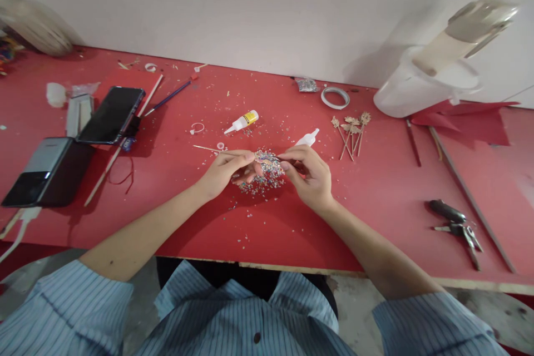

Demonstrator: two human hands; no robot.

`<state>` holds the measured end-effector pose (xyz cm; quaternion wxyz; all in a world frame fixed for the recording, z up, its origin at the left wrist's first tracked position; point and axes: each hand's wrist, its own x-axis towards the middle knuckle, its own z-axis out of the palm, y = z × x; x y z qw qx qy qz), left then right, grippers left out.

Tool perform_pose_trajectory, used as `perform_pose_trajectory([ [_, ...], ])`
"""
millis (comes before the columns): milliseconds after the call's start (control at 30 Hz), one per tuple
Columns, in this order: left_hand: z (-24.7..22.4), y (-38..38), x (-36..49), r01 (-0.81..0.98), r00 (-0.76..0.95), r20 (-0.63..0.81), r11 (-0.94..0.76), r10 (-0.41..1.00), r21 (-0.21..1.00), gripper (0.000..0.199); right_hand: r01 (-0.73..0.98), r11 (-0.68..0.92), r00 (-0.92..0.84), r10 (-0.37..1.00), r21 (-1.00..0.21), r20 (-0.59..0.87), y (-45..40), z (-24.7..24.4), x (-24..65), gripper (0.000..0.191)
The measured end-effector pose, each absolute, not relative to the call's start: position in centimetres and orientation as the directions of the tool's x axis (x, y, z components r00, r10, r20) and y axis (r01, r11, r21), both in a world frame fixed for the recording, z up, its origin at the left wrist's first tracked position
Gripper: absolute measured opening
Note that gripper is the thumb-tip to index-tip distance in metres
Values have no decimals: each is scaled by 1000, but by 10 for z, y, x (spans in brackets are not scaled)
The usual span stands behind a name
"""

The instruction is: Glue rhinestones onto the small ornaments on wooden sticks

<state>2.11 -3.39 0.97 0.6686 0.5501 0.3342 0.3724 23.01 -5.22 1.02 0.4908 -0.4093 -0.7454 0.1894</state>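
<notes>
My left hand [227,169] is closed, pinching a small gold-coloured ornament [259,159] between thumb and fingers. It resembles the flower-headed sticks on the right, but much of it is hidden. My right hand [311,175] grips a thin dark tool [273,157] whose tip meets the ornament; its exact kind is too small to tell. Both hands hover over a loose pile of glittery multicoloured chips [267,181] on the red table [196,222]. Behind them lies a glue bottle with a yellow label [246,120]. A white nozzle-tipped bottle [307,138] is partly covered by my right hand.
Flower-headed gold sticks [352,128] and a tape roll [335,98] lie at the back right, near a white bucket [411,86]. Keys [459,228] rest at right. Leftward are a phone [112,115], a black device [48,169], a wooden stick [106,172] and a paintbrush [171,94].
</notes>
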Motion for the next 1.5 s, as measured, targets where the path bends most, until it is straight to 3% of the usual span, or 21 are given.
perform_pose_trajectory([
  [533,21,-39,21,34,470,67,-94,880,995,34,438,672,-256,730,-597,633,-51,9,231,10],
  [1500,18,-40,22,-8,498,92,-102,862,995,31,425,724,-278,676,-544,682,-52,11,231,13],
])
